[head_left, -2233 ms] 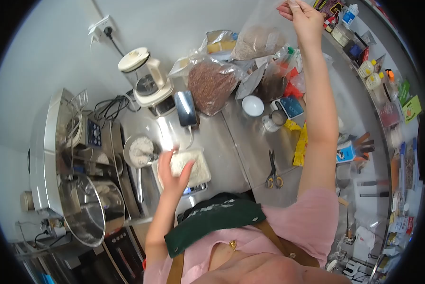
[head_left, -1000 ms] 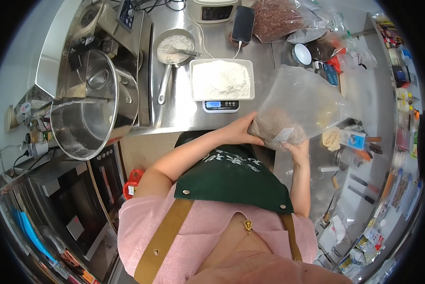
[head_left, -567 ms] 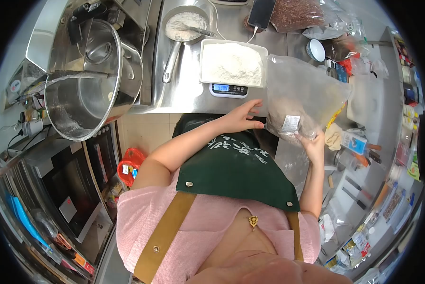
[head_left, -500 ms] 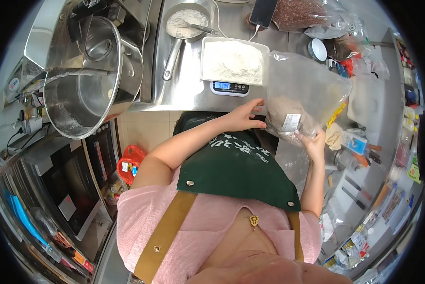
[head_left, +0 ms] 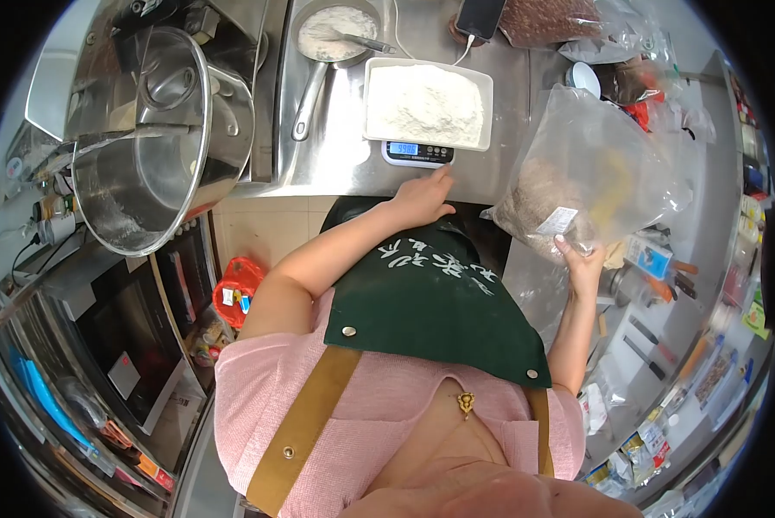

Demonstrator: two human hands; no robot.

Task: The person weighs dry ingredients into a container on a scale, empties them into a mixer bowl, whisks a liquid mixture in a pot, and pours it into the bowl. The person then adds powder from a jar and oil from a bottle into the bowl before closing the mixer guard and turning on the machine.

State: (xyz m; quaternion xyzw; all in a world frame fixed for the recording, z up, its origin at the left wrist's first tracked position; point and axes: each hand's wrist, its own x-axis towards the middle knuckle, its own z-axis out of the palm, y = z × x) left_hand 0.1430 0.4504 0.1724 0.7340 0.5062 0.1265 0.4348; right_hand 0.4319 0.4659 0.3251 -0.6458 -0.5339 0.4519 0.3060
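Observation:
My right hand (head_left: 584, 263) grips the lower end of a clear plastic bag (head_left: 551, 194). Greyish-brown powder fills the bag's lower part, and a white label shows by my thumb. At the counter's front edge, my left hand (head_left: 423, 198) holds nothing, thumb apart, its fingertips close to the kitchen scale (head_left: 413, 154); whether they touch it I cannot tell. On the scale rests a white rectangular tub (head_left: 489, 108) heaped with white flour (head_left: 426, 104). The scale's blue display is lit.
Behind the tub to the left, a saucepan (head_left: 311, 91) holds white powder and a whisk (head_left: 361, 40). A large steel mixing bowl (head_left: 150, 181) stands at left. A phone (head_left: 480, 19) with a cable lies at the back. Knives (head_left: 645, 356) lie on the right-hand counter.
The bag in my right hand has moved right, away from the tub. My left hand has drawn away from the bag, leftward and up to the scale's front.

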